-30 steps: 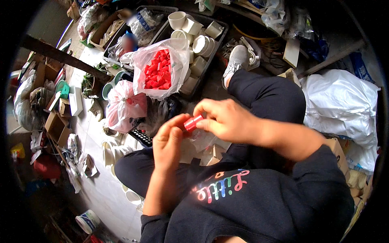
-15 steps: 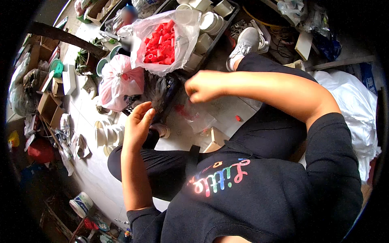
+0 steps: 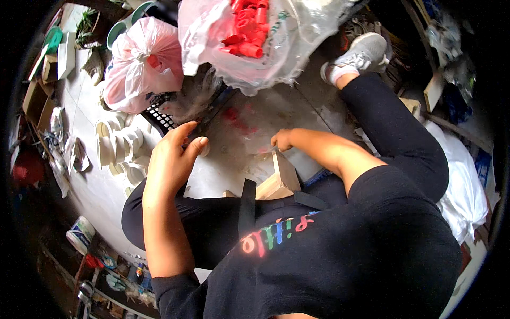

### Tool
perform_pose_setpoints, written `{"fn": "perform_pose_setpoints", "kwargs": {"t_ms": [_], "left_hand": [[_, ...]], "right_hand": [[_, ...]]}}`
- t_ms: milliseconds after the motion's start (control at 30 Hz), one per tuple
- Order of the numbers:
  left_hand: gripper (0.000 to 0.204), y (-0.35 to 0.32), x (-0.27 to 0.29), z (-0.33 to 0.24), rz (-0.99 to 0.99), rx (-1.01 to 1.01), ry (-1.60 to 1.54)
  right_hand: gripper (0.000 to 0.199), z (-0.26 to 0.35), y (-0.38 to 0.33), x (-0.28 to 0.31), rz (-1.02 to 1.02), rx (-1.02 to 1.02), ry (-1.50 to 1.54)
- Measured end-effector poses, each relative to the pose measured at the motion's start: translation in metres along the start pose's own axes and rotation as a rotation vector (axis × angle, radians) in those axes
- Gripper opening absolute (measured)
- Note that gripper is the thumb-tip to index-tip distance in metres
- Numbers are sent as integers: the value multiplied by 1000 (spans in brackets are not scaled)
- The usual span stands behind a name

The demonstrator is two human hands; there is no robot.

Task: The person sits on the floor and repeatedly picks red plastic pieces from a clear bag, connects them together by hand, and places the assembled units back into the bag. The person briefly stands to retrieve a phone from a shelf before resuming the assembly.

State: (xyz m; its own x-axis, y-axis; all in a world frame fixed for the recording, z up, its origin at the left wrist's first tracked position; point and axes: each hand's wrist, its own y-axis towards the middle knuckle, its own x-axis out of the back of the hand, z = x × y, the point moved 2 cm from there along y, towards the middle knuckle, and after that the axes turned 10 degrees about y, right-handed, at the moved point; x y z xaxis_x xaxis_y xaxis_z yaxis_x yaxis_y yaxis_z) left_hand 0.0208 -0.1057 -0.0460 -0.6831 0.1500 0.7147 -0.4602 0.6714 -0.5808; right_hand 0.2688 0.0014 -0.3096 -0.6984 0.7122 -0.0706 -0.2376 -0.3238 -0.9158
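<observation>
My left hand (image 3: 176, 155) hovers near a black perforated crate (image 3: 159, 114), its thumb and fingers apart with nothing between them. Closer to my body on the right, my right hand (image 3: 282, 139) is closed just above the tip of a pale wooden block (image 3: 281, 178). Its fingers curl inward, and whatever they may hold is hidden. The block rises between my legs, close to a dark strap (image 3: 247, 204). Beyond both hands, red plastic pipe fittings (image 3: 247, 26) fill an open clear plastic bag (image 3: 287, 58).
A tied pinkish bag (image 3: 146, 69) stands left of the crate. White plastic pipe fittings (image 3: 119, 143) are stacked on the floor (image 3: 212, 175) at the left. My outstretched leg and grey shoe (image 3: 366, 53) are at right, near a white sack (image 3: 465, 191).
My right hand has drawn back toward my body, down to the wooden block. My left hand keeps its spread pose. The view has shifted, so the red fittings' bag appears higher.
</observation>
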Motion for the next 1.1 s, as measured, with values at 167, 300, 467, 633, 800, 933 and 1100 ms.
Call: {"fn": "perform_pose_setpoints", "kwargs": {"t_ms": [167,300,467,633,800,933,1100], "left_hand": [[37,5,-1,6,-20,-13,-2],[37,6,-1,0,19,-15,25],[36,-2,1,-9,-36,-50,71],[34,-11,5,-27,-66,-113,51],[35,-15,-8,-23,-78,-148,79],[33,-18,-20,-14,-38,-113,87],[28,-20,-26,-1,-13,-50,109]], "right_hand": [[51,-8,16,-13,27,-126,-38],[41,2,43,-1,-107,104,107],[29,17,18,38,-478,141,601],[26,4,43,3,-259,144,464],[25,-2,70,-51,-118,124,438],[9,14,66,-34,-105,-21,1199],[9,50,7,70,-201,263,1252]]}}
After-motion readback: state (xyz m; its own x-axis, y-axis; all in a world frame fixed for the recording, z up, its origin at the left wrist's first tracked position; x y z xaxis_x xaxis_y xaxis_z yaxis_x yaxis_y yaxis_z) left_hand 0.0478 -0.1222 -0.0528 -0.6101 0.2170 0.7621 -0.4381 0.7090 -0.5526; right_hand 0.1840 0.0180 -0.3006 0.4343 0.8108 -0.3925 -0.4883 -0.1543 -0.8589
